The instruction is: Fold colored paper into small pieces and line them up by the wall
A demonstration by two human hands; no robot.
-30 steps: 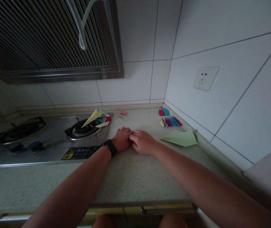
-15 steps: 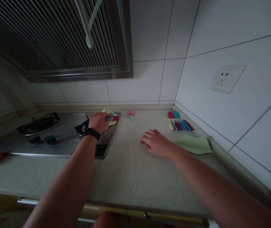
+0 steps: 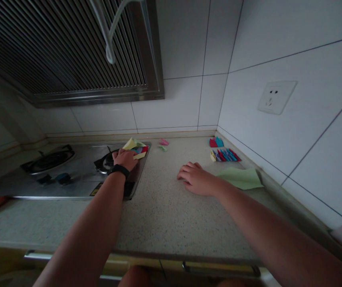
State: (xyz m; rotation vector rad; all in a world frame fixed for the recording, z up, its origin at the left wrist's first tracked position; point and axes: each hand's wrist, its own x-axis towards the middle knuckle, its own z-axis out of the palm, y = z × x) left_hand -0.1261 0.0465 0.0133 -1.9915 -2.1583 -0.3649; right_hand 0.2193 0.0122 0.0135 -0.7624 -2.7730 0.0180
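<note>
My left hand (image 3: 125, 158), with a black band at the wrist, is over the stove's right edge, touching a pile of coloured papers (image 3: 141, 150); its fingertips are partly hidden, and whether they grip a piece is unclear. A yellow folded paper (image 3: 129, 144) stands up behind it. My right hand (image 3: 194, 178) rests on the counter with fingers bent and a little apart, holding nothing. Beside its wrist lies a light green sheet (image 3: 242, 177). Farther back are a row of folded papers (image 3: 225, 155) in several colours and a red and blue pair (image 3: 216, 142).
Small pink (image 3: 164, 142) and green (image 3: 162, 148) paper pieces lie at the back of the counter (image 3: 159, 223). The gas stove (image 3: 81, 179) has a burner (image 3: 52, 158) at left. A range hood (image 3: 99, 97) hangs above; a wall socket (image 3: 277, 97) is at right.
My left hand has shifted slightly down and toward me over the paper pile, uncovering more of the yellow paper. My right hand stays put. The view has turned slightly.
</note>
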